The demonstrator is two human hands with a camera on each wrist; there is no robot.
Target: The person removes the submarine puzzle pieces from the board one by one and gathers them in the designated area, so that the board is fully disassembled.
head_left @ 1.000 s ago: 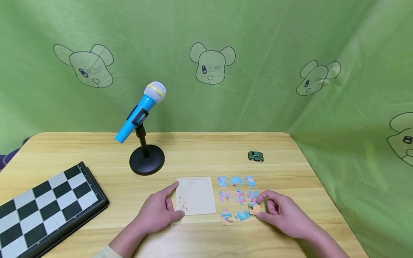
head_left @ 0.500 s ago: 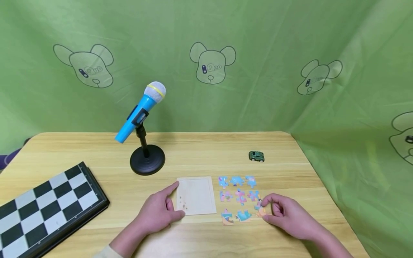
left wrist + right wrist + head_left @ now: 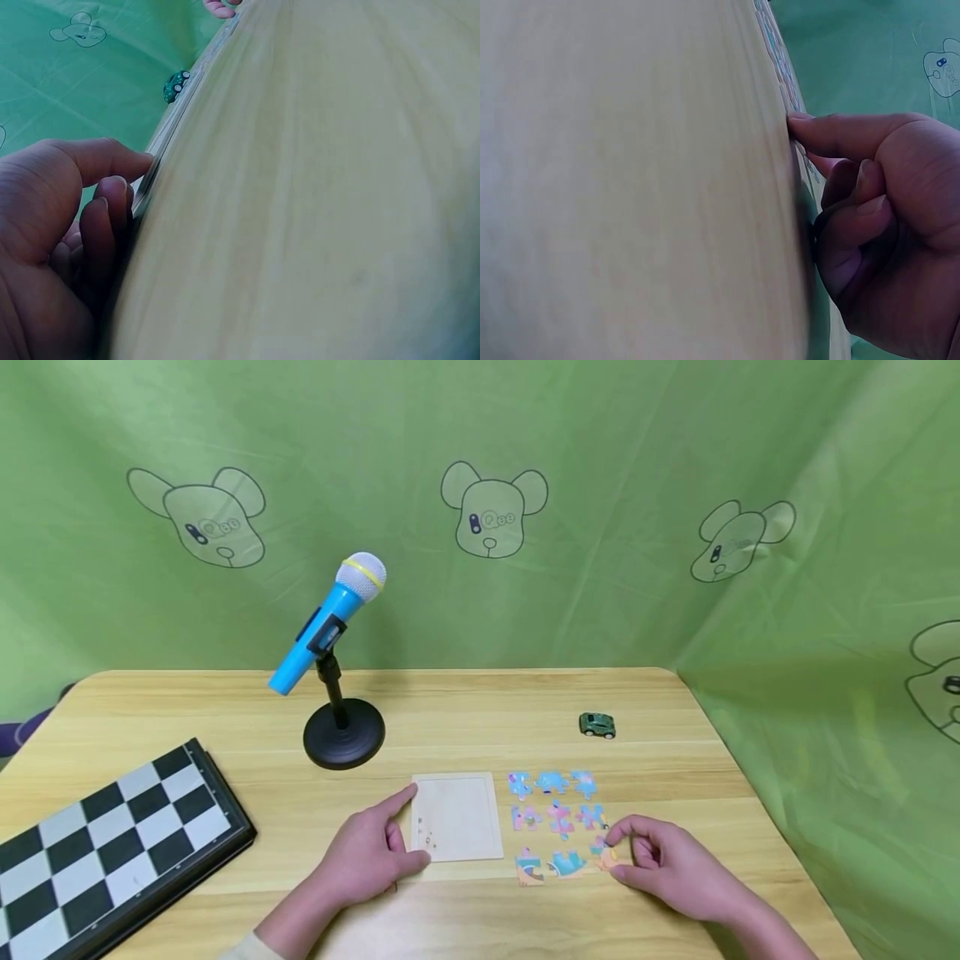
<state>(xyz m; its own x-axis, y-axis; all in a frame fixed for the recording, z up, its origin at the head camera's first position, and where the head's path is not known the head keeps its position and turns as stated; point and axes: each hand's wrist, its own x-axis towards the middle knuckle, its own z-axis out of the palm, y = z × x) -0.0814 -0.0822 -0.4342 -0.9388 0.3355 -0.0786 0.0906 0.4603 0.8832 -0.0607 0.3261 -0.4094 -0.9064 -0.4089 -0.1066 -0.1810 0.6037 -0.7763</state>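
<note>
My left hand (image 3: pixel 371 853) holds the left side of a pale wooden puzzle tray (image 3: pixel 459 818), index fingertip at its far corner and thumb at its near one. The tray's bare inside shows, with a small printed pattern at lower left. To its right, jigsaw pieces lie apart in three rows: blue ones (image 3: pixel 552 782) at the back, pink and blue ones (image 3: pixel 559 818) in the middle, teal and orange ones (image 3: pixel 566 864) in front. At the front row's right end, my right hand (image 3: pixel 671 864) pinches an orange and blue jigsaw piece (image 3: pixel 606 857) between thumb and index finger.
A blue toy microphone (image 3: pixel 322 627) leans on a black round-based stand (image 3: pixel 343 735) at the back left. At the left lies a black-and-white chessboard case (image 3: pixel 112 843). A small green toy car (image 3: pixel 597 725) stands behind the pieces. Green curtain (image 3: pixel 600 568) encloses the table's back and right.
The right hand has shifted slightly right and nearer with its jigsaw piece, which has turned and now lies clear of the middle row. The left hand and tray have stayed put.
</note>
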